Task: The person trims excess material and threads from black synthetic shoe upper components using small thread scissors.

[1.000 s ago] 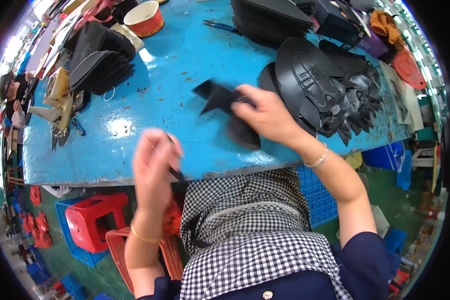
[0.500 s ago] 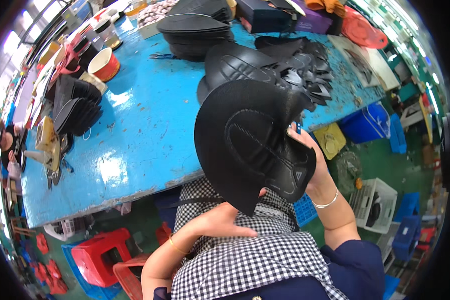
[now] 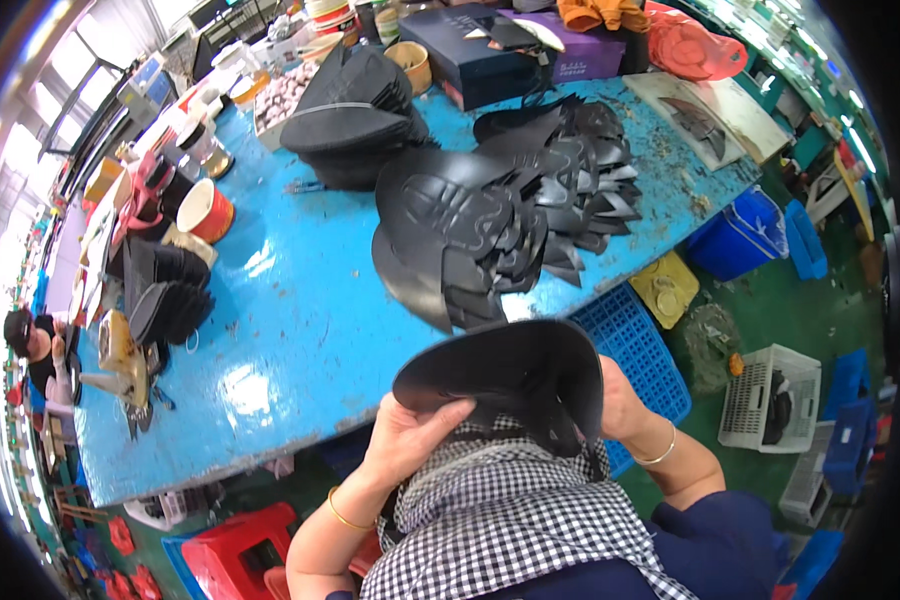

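Between my hands is a curved black leather-like shoe-upper piece (image 3: 500,370), tilted edge-up above my checked apron at the table's front edge. My left hand (image 3: 410,430) pinches its left side, the thumb lying on the near face. At the other side my right hand (image 3: 622,402) grips the right edge; part of its fingers is hidden behind the piece. Just beyond, on the blue table (image 3: 270,330), lies an overlapping spread of similar black pieces (image 3: 450,215) with stitched lines. Behind them stands a tied stack of black pieces (image 3: 350,125).
Far left are a red-and-white tub (image 3: 206,211), another black stack (image 3: 170,300) and a glue bottle (image 3: 120,350). Boxes (image 3: 480,60) stand at the back. Right of the table, on the floor, are a blue bucket (image 3: 735,235), a blue crate (image 3: 635,350) and a white basket (image 3: 770,400).
The black piece has come down nearer my body and tipped from showing its broad stitched face to edge-up. My left hand has moved up onto its left side. The view has shifted.
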Action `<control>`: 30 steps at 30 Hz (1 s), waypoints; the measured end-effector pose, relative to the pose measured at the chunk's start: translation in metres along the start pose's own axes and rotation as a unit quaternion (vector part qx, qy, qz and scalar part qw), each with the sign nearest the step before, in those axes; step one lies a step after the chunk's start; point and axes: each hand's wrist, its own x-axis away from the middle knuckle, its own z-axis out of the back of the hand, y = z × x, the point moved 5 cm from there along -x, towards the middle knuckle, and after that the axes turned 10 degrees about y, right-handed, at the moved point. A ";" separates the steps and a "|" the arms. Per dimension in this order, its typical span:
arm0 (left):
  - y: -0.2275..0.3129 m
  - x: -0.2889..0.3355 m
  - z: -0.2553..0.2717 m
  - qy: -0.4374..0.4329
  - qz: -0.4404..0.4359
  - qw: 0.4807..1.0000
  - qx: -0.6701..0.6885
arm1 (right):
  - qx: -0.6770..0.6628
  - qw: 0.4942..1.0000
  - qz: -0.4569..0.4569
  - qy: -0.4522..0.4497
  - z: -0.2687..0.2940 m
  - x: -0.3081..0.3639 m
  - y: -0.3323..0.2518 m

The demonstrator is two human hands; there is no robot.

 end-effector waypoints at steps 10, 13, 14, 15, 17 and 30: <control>0.038 -0.170 0.052 -0.076 -0.297 0.831 -0.464 | 0.286 0.929 0.199 0.121 0.038 -0.160 -0.113; 0.036 -0.182 0.067 -0.103 -0.266 0.799 -0.529 | 0.488 0.804 0.292 0.170 0.067 -0.252 -0.105; 0.033 -0.186 0.073 -0.111 -0.226 0.829 -0.499 | 0.524 0.782 0.296 0.162 0.069 -0.272 -0.091; 0.033 -0.189 0.079 -0.114 -0.185 0.855 -0.470 | 0.558 0.759 0.301 0.150 0.062 -0.289 -0.083; 0.042 -0.180 0.071 -0.047 -0.210 0.853 -0.476 | 0.641 0.712 0.273 0.085 0.058 -0.300 -0.047; 0.028 -0.123 0.075 -0.079 -0.074 0.809 -0.577 | 0.600 0.717 0.351 0.053 0.029 -0.253 -0.082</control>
